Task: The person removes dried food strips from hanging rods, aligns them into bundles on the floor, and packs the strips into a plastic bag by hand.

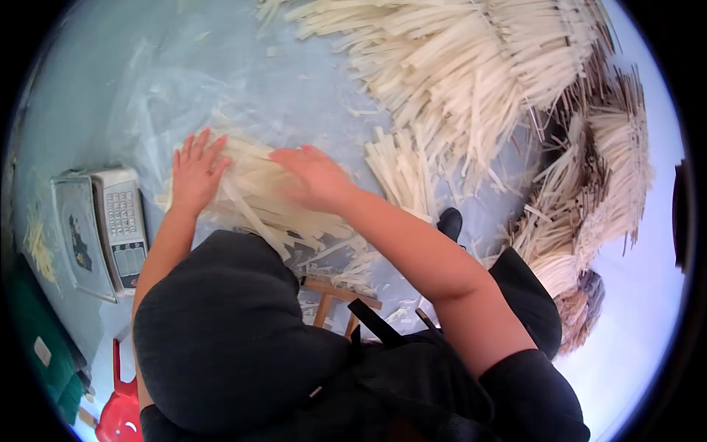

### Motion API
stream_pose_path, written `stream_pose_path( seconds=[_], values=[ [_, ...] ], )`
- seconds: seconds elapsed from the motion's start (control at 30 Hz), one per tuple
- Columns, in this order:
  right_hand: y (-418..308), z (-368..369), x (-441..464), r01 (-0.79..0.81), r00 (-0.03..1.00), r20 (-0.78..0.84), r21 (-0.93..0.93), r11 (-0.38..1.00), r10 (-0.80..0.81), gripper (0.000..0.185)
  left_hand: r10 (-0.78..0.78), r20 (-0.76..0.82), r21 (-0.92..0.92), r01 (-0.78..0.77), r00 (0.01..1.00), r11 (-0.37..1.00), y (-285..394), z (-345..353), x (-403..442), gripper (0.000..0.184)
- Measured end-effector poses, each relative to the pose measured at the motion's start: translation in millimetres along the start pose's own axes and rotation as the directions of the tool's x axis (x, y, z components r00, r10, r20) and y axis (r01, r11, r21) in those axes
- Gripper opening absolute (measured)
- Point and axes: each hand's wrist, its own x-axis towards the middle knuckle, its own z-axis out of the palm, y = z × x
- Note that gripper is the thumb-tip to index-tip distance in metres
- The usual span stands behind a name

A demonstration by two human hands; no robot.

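A loose pile of pale, flat strips (258, 195) lies on the floor in front of my knees. At the pile's left edge rests my left hand (197, 171), palm down with its fingers spread. My right hand (313, 177) is over the right part of the same pile, somewhat blurred, and its fingertips point left. The undersides of both hands are hidden. One longer strip runs slantwise from between the hands down toward my leg.
A scale with a keypad (121, 214) stands at the left. Large heaps of pale strips (456, 81) spread over the upper right, with more along the right side (611, 162). A wooden frame (339, 293) is below the pile, and a red plastic object (121, 412) sits lower left.
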Motion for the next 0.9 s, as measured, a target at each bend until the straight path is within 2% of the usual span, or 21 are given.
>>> stream_pose_path(
  seconds=[0.03, 0.1, 0.17, 0.23, 0.27, 0.33, 0.37, 0.43, 0.53, 0.67, 0.73, 0.77, 0.83, 0.87, 0.9],
  values=[
    [8.5, -17.7, -23.0, -0.02, 0.995, -0.098, 0.061, 0.998, 0.026, 0.06, 0.009, 0.001, -0.015, -0.009, 1.0, 1.0, 1.0, -7.6, 1.1, 0.039],
    [41.0, -40.0, -71.4, -0.152, 0.915, -0.372, 0.044, 0.987, 0.157, 0.061, 0.041, -0.047, -0.005, -0.041, 0.998, 0.999, 6.8, -22.7, 2.9, 0.038],
    [74.3, -59.6, -118.1, -0.414, 0.743, -0.512, 0.154, 0.897, 0.43, 0.076, 0.07, -0.094, 0.013, -0.069, 0.993, 0.998, 14.1, -34.8, 3.1, 0.037],
    [124.9, -52.2, -163.5, -0.655, 0.574, -0.579, 0.1, 0.749, 0.579, 0.097, 0.157, -0.124, -0.077, -0.168, 0.98, 0.983, 26.0, -43.6, 3.6, 0.035],
    [142.3, -43.4, -178.4, -0.656, 0.568, -0.583, 0.105, 0.748, 0.581, 0.097, 0.165, -0.125, -0.074, -0.175, 0.978, 0.982, 33.8, -46.0, 3.8, 0.035],
    [155.7, -29.9, -199.2, -0.804, 0.494, -0.361, 0.155, 0.574, 0.791, 0.117, 0.219, -0.111, -0.166, -0.235, 0.969, 0.958, 52.6, -50.0, 2.3, 0.035],
    [155.6, -21.6, -202.3, -0.806, 0.489, -0.361, 0.162, 0.57, 0.794, 0.117, 0.226, -0.108, -0.163, -0.242, 0.968, 0.957, 60.9, -51.9, 1.1, 0.035],
    [133.9, -8.7, -187.4, -0.885, 0.466, -0.28, -0.147, 0.442, 0.839, 0.127, 0.237, -0.09, -0.197, -0.25, 0.967, 0.948, 74.9, -53.9, -0.9, 0.042],
    [123.7, 0.4, -178.7, -0.9, 0.435, -0.23, -0.077, 0.429, 0.87, 0.127, 0.239, -0.064, -0.221, -0.247, 0.969, 0.943, 84.9, -48.3, -5.8, 0.05],
    [122.2, -7.5, -179.5, -0.895, 0.446, -0.167, -0.104, 0.434, 0.879, 0.123, 0.233, -0.04, -0.212, -0.236, 0.972, 0.948, 86.3, -42.5, -8.7, 0.055],
    [131.1, -6.4, -192.3, -0.788, 0.602, -0.378, -0.138, 0.6, 0.704, 0.112, 0.22, -0.067, -0.215, -0.229, 0.973, 0.949, 85.9, -42.4, -9.7, 0.054],
    [134.6, -4.9, -198.0, -0.789, 0.601, -0.376, -0.138, 0.598, 0.705, 0.112, 0.22, -0.065, -0.216, -0.229, 0.973, 0.949, 85.1, -42.7, -9.9, 0.054],
    [135.5, -4.0, -209.2, -0.636, 0.64, -0.595, -0.055, 0.769, 0.487, 0.079, 0.211, -0.099, -0.259, -0.23, 0.973, 0.938, 82.5, -42.7, -10.7, 0.052],
    [133.5, -5.3, -218.2, -0.638, 0.639, -0.594, -0.057, 0.768, 0.488, 0.079, 0.211, -0.098, -0.263, -0.23, 0.972, 0.937, 81.3, -41.9, -11.2, 0.052],
    [126.0, -9.3, -227.0, -0.563, 0.746, -0.499, -0.119, 0.818, 0.441, 0.064, 0.208, -0.115, -0.274, -0.232, 0.971, 0.933, 80.3, -40.8, -11.5, 0.05]
  ],
)
